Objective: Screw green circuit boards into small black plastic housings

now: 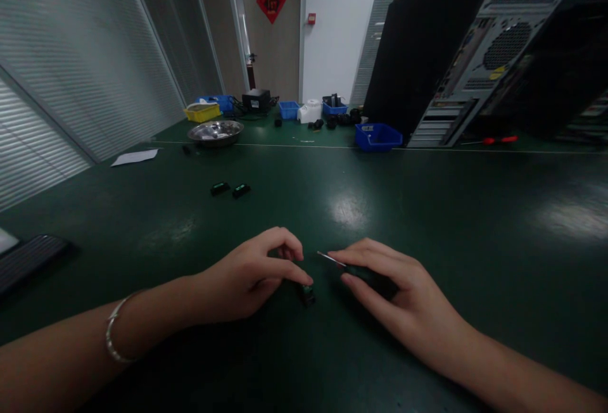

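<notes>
Near the middle of the green table lies a small black part with a green board point(308, 296). The thumb of my left hand point(263, 270) touches its far end; the other fingers are curled above and apart from the thumb, not wrapped round the part. My right hand point(399, 292) is closed loosely on a screwdriver point(331, 259), its thin metal shaft pointing left towards my left hand. The screwdriver's dark handle is mostly hidden in shadow under the fingers. Two similar black parts, a left one point(220, 189) and a right one point(241, 190), lie farther off to the left.
A metal bowl point(216, 133) and a sheet of paper point(135, 158) lie at the far left, a keyboard point(35, 261) at the left edge. Along the back are a yellow tray point(202, 112), a blue bin point(379, 138) and a large computer case point(422, 52).
</notes>
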Action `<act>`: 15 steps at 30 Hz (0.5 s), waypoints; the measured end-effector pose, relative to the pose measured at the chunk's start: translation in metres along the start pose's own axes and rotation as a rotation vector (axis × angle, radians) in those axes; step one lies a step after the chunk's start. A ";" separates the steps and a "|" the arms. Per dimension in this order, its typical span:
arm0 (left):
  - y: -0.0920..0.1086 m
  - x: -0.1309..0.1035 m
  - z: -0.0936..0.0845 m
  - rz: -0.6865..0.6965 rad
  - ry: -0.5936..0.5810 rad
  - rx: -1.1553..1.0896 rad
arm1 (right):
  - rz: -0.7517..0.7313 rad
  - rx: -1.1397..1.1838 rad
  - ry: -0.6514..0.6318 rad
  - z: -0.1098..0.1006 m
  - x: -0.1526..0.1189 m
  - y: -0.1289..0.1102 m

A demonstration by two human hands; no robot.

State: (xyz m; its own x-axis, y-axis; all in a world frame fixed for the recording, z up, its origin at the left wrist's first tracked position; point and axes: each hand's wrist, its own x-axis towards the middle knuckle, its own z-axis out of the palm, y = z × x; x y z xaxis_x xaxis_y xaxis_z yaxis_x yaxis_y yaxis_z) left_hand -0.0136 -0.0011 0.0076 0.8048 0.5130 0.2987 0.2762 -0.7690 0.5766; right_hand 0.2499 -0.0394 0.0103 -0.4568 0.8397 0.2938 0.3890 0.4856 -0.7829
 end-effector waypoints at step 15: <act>0.014 0.007 0.013 -0.030 0.015 -0.097 | -0.031 0.028 -0.044 0.000 0.000 0.000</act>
State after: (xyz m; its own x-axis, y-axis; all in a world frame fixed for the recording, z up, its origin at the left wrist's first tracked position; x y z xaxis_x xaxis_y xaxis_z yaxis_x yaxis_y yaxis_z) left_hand 0.0029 -0.0137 0.0077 0.7885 0.5417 0.2912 0.2476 -0.7130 0.6560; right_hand 0.2502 -0.0389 0.0103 -0.5028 0.8128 0.2942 0.3524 0.5035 -0.7888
